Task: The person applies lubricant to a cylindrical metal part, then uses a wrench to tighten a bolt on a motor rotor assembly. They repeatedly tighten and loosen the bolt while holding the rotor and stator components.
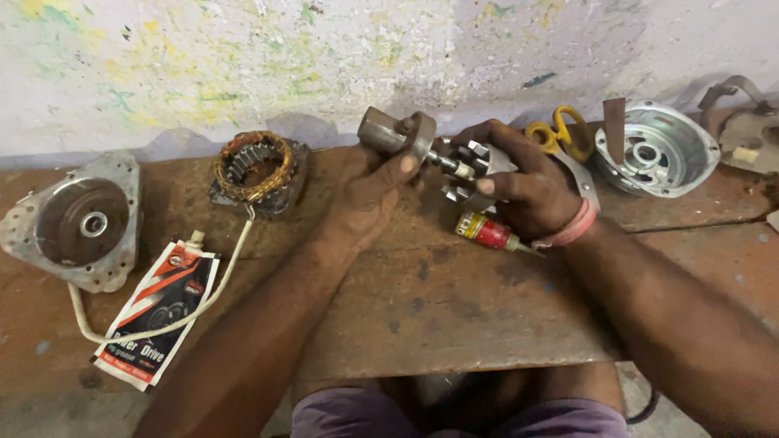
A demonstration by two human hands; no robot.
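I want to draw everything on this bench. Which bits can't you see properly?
Head view only:
- Rotor: partly covered by the right hand.
- Metal pulley piece: its lower side is behind the left hand.
- Small red tube: its tip goes under the right wrist.
- Yellow-handled scissors: blades partly behind the hand.
- Part at far right: cut off by the picture edge.

Above a rusty brown metal workbench, the left hand grips a grey metal pulley on the shaft of a clawed steel rotor held by the right hand, with a small red glue tube lying just beneath.
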